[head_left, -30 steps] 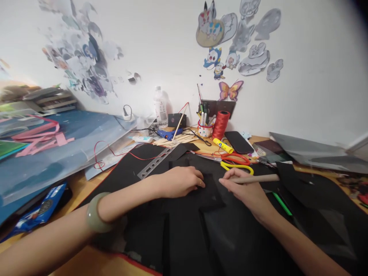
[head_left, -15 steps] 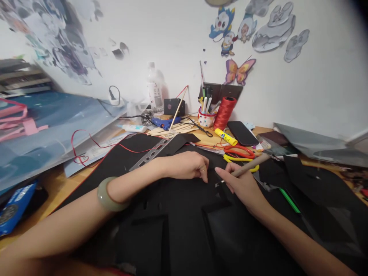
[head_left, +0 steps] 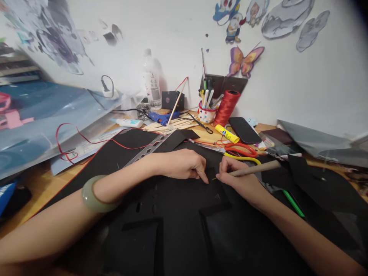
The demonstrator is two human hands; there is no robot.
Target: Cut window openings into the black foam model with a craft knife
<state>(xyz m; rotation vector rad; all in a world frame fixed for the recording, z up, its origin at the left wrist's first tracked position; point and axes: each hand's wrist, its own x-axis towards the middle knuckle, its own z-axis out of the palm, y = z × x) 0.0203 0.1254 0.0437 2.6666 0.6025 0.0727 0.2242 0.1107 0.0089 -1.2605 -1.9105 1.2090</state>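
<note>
Black sheet material (head_left: 184, 214) covers the middle of the table, with raised-edged black pieces lying toward me. My left hand (head_left: 186, 165), with a green bangle on its wrist, rests on the black sheet; its index finger points down and the other fingers are curled under, and whether anything is beneath them is hidden. Just right of it, my right hand (head_left: 237, 174) pinches a thin tool with a thick beige handle (head_left: 255, 168). The tool's fine tip is close to the left fingertip, at the black surface.
Orange and yellow-handled scissors (head_left: 241, 150), a yellow glue stick (head_left: 227, 134) and a black phone (head_left: 245, 130) lie beyond my right hand. Farther back are a red thread spool (head_left: 227, 108), a pen cup (head_left: 207, 113), wooden sticks, a blue glue gun (head_left: 163, 118) and a bottle (head_left: 151, 82).
My right hand has turned, and the tool now lies flatter, its tip nearer my left index finger. My left index finger is straighter. The camera view has shifted slightly.
</note>
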